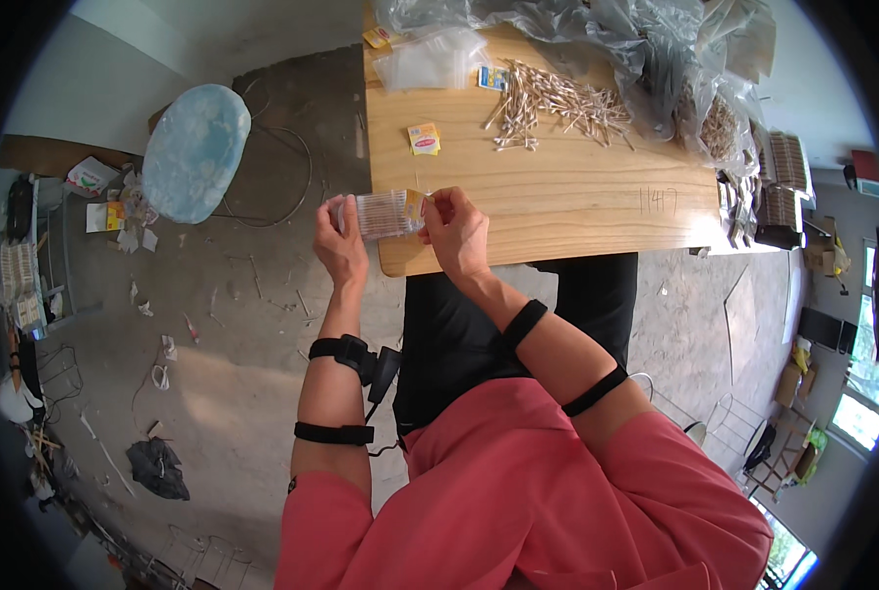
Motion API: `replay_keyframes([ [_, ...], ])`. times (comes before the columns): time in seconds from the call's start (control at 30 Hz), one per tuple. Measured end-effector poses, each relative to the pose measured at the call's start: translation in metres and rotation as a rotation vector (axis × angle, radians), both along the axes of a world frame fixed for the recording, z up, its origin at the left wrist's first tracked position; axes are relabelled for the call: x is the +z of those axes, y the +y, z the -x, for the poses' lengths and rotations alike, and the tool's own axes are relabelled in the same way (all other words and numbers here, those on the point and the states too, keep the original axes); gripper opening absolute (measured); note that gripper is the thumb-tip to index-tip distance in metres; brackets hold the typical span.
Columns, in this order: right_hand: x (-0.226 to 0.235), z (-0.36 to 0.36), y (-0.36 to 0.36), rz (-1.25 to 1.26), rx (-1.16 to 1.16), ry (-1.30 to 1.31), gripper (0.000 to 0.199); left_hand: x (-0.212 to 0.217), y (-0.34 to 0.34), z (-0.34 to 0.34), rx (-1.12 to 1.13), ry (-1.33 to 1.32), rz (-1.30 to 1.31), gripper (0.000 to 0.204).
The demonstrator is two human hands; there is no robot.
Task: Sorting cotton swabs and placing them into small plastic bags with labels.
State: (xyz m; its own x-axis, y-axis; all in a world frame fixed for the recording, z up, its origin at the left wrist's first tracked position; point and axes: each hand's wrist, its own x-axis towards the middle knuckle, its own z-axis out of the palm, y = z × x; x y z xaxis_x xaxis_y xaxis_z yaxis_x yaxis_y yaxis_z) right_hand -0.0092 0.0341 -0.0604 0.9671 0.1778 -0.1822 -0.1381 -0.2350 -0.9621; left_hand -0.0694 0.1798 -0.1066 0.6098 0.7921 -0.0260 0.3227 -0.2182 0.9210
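A clear bag of cotton swabs (pixel 381 214) is held level over the near left corner of the wooden table (pixel 577 187). My left hand (pixel 342 241) grips its left end, thumb on top. At its right end, beside a yellow label, the fingers of my right hand (pixel 457 232) pinch the bag's edge. Farther back on the table lies a small stack of yellow and white label cards (pixel 424 139). Loose cotton swabs (pixel 557 103) are heaped toward the far side, with a blue card (pixel 493 78) at the heap's left.
Empty clear bags (pixel 435 59) lie at the table's far left. Large grey plastic bags (pixel 656 44), one with swabs inside, cover the far right. A blue-topped oval stool (pixel 196 152) stands left of the table. On the floor are scraps and a black plastic bag (pixel 157 468).
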Motion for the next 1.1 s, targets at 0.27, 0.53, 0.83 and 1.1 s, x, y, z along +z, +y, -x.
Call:
replay_keyframes([
  [0.27, 0.003, 0.003, 0.006, 0.025, 0.016, 0.029, 0.012, -0.002, -0.009, -0.002, 0.057, -0.043, 0.013, 0.029],
  [0.53, -0.015, -0.005, -0.004, 0.19, 0.082, -0.173, 0.017, -0.005, -0.008, -0.003, 0.025, -0.033, -0.103, 0.026],
  [0.83, -0.005, -0.001, 0.0, 0.25, 0.067, -0.37, 0.009, -0.004, -0.01, -0.003, 0.033, -0.011, -0.16, 0.026],
  [1.1, -0.002, 0.006, 0.001, 0.159, 0.118, -0.258, 0.01, -0.008, -0.009, -0.003, 0.045, -0.013, -0.152, 0.025],
])
